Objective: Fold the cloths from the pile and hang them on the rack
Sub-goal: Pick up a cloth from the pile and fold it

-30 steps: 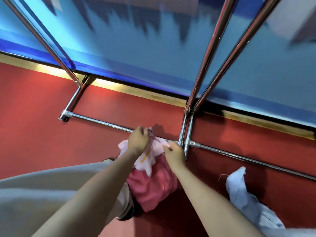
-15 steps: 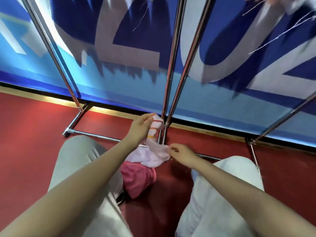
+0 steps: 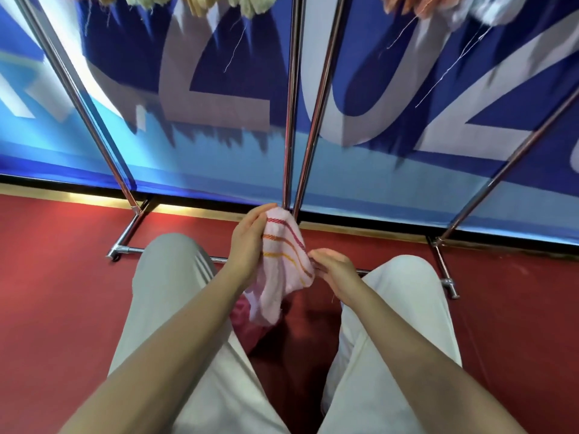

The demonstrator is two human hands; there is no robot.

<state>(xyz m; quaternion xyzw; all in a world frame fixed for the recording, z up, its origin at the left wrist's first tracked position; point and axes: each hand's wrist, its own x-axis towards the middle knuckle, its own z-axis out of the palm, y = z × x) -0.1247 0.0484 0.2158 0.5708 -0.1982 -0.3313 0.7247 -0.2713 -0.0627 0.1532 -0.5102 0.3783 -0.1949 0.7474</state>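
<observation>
Now | pink striped cloth (image 3: 283, 264) held up between the knees, before the rack (image 3: 291, 120) poles | left hand (image 3: 249, 245) grips its top edge; right hand (image 3: 333, 267) pinches its right side | darker pink cloth (image 3: 242, 321) lies beneath on the red floor (image 3: 62, 292)

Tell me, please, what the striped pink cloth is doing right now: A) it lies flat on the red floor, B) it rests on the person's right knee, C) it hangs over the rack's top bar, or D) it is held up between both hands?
D: the left hand grips the upper edge of the striped pink cloth and the right hand pinches its side, lifting it above the red floor.
</observation>
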